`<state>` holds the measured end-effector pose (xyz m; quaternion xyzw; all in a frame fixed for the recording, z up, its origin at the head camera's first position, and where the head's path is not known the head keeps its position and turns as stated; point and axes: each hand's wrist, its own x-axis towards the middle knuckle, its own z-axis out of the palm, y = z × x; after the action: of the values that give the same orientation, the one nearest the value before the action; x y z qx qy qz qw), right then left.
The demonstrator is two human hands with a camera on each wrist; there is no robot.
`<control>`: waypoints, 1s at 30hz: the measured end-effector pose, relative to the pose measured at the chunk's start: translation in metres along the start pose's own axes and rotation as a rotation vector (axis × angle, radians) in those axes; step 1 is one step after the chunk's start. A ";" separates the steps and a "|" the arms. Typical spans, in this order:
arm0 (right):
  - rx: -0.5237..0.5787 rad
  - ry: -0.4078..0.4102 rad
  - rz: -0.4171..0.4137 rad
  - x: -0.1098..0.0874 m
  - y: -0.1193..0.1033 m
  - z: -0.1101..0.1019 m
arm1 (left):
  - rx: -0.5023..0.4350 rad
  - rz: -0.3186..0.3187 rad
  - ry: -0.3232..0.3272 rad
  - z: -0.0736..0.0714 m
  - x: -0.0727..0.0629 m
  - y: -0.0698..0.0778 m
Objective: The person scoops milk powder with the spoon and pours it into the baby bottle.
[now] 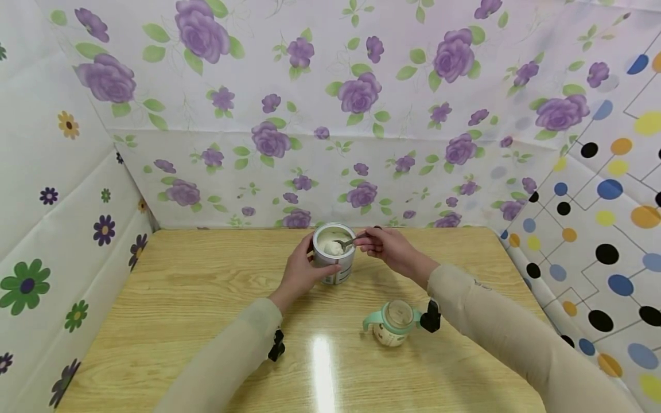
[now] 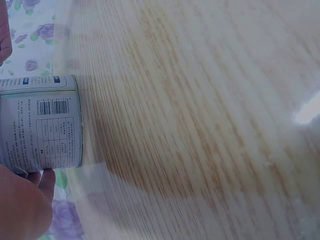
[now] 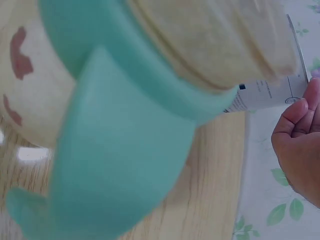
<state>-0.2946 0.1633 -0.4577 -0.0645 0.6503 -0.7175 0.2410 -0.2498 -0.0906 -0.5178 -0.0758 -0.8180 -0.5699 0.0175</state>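
A pale tin can [image 1: 343, 271] of white powder [image 1: 333, 248] stands upright near the table's back edge. My left hand [image 1: 301, 268] grips its left side, thumb across the front. Over the open mouth, my right hand [image 1: 391, 246] pinches the handle of a metal spoon [image 1: 352, 241], whose bowl is at the powder. The left wrist view shows the printed label and barcode of the can [image 2: 50, 127], with part of the left hand [image 2: 22, 205] below. In front of the right forearm stands a baby bottle [image 1: 391, 336] with green handles and a clear cap; it fills much of the right wrist view.
The wooden table [image 1: 217, 264] meets a flowered cloth [image 1: 268, 172] right behind the can. Patterned cloths also hang at the left and right sides. Black wrist cameras sit on both sleeves, the right one [image 1: 431, 316] close beside the bottle's handle.
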 end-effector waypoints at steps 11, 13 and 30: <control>0.081 0.057 0.007 0.002 0.003 0.001 | -0.013 0.017 -0.002 0.001 0.001 -0.003; 0.092 0.068 0.008 0.002 0.002 0.002 | -0.019 0.021 -0.003 0.000 0.001 -0.002; 0.122 0.073 0.028 0.006 0.003 0.000 | -0.032 0.020 -0.012 -0.002 -0.001 -0.001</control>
<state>-0.2989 0.1604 -0.4614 -0.0145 0.6144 -0.7544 0.2305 -0.2494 -0.0927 -0.5183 -0.0874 -0.8081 -0.5823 0.0172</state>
